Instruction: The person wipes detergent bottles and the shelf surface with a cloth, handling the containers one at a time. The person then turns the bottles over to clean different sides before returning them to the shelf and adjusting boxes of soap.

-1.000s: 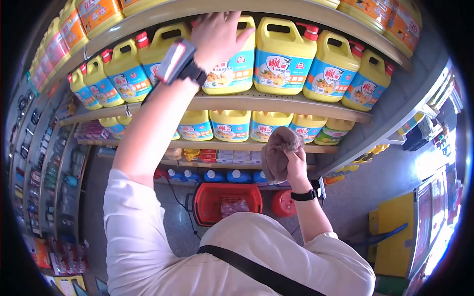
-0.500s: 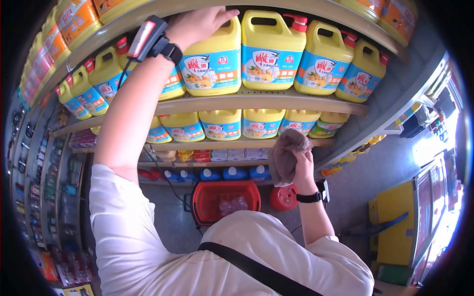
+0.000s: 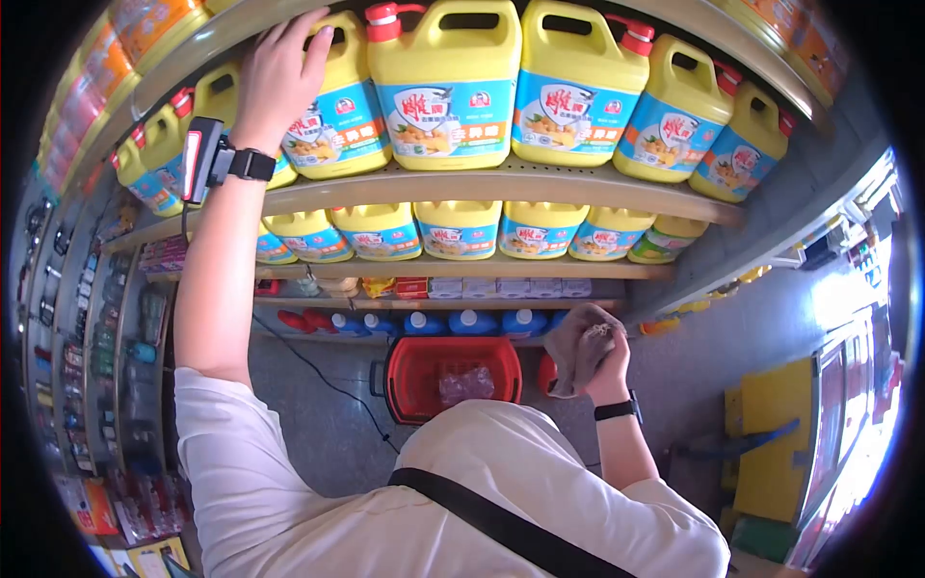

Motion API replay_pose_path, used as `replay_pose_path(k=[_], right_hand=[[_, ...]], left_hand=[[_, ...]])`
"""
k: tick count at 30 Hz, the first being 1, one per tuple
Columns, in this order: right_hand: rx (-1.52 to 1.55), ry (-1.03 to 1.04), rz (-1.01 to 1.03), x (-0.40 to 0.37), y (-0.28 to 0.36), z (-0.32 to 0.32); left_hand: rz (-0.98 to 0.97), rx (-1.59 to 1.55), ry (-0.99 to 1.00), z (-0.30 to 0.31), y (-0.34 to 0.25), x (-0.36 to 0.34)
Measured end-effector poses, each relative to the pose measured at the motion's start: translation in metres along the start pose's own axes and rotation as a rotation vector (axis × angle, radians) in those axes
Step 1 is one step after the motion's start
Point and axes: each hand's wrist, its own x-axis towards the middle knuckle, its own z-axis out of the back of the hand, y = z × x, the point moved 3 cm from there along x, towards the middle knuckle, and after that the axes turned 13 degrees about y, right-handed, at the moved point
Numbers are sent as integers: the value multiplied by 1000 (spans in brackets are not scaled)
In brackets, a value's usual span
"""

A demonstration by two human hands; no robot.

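My left hand (image 3: 282, 79) reaches up to the upper shelf, fingers stretched out and apart at the top of a yellow detergent jug (image 3: 337, 120) with a blue label. It covers part of that jug and its neighbour; whether the fingertips press on the jug is hard to tell. Right of it stands another large jug (image 3: 446, 91) with a red cap, then a further jug (image 3: 581, 91). Lower right, my right hand (image 3: 609, 364) is closed on a bunched grey-brown cloth (image 3: 575, 349), held away from the shelves.
A lower shelf (image 3: 462, 271) carries more yellow jugs, with small packs and blue bottles (image 3: 469, 323) beneath. On the floor sits a red basket (image 3: 405, 380) with a clear plastic bag inside. A black cable (image 3: 332, 371) trails to its left. A shelf upright (image 3: 771, 231) bounds the right.
My left hand has moved left along the jug tops, and its fingers now point upward. My right hand has lowered slightly with the cloth. The view has shifted a little.
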Motion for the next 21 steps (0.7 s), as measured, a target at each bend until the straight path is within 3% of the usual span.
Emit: replay_pose_path(k=[1,2,5,8,18,19,20,21], right_hand=[[-7,-118,-27,-8,-9,-22],[17,-139,-4,-5,-17,2],[112,-211,-44,-11,-36,16],[89,-279,-50,-29,-43,17],[88,-391,181,-123,-67,93],[92,-536,227,-138,-71,87],[85,-550,236,-153,-75,94],[101,-584,291,-173,-78,109]], left_hand=[[158,-43,137,-6,4,0],[110,-25,81,-12,12,2],[110,-6,153,-23,24,9],[160,-155,178,-30,43,14],[255,-257,244,-44,42,18],[124,-69,68,-34,28,11],[2,120,-111,-22,13,-1],[-24,-16,-122,-11,4,-15]])
